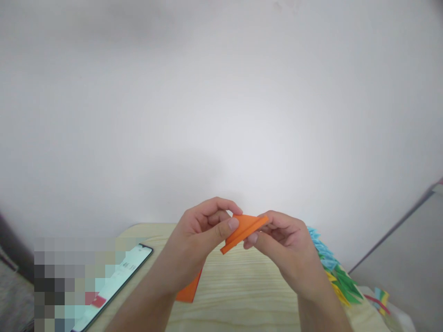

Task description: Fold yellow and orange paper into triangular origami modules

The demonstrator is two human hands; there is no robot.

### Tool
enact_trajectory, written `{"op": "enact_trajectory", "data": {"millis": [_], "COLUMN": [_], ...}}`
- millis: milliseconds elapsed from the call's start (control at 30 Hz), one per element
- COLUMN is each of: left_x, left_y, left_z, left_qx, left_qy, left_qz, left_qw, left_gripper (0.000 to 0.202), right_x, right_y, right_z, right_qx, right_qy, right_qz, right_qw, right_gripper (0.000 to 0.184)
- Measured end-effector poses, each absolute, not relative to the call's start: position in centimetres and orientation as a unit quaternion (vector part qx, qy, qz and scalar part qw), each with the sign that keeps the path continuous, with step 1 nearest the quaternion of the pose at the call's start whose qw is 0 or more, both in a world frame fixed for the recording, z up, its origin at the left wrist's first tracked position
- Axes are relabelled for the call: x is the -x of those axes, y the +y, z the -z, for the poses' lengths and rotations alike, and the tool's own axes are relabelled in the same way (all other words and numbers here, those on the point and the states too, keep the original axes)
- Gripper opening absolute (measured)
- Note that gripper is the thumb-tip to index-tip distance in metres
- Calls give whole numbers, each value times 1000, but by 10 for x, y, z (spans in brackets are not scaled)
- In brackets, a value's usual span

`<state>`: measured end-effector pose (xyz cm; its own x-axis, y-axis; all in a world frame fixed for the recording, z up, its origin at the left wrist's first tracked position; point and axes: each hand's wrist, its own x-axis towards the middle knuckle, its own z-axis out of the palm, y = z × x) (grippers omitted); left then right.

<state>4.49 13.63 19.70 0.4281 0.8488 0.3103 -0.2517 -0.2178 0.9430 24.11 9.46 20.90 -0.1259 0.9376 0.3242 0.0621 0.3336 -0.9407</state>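
A small folded piece of orange paper [244, 229] is held up above the table between both hands. My left hand [207, 230] pinches its left side, with the thumb on the near face and the index finger along the top edge. My right hand [282, 242] grips the right end, its fingers behind and the thumb just below the folded strip along the lower edge. Under my left wrist lies a second orange paper piece [189, 291], partly hidden by the forearm.
A phone [119, 281] with a lit screen lies at the table's left. Folded blue paper pieces [323, 251], with green pieces [348, 286] and yellow pieces [339, 289], line the right edge of the wood-grain table [242, 295]. A white wall [221, 115] stands behind.
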Motion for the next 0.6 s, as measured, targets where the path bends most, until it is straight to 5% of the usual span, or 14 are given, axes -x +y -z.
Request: {"op": "enact_trajectory", "data": {"millis": [600], "left_x": [-46], "left_y": [131], "left_z": [-190], "left_qx": [-604], "left_qy": [122], "left_qz": [-505], "left_qw": [603], "left_gripper": [19], "right_x": [-244], "right_y": [96], "right_z": [-207], "right_qx": [275], "right_qy": [-569], "right_qz": [-558], "right_qw": [537], "right_gripper": [7]}}
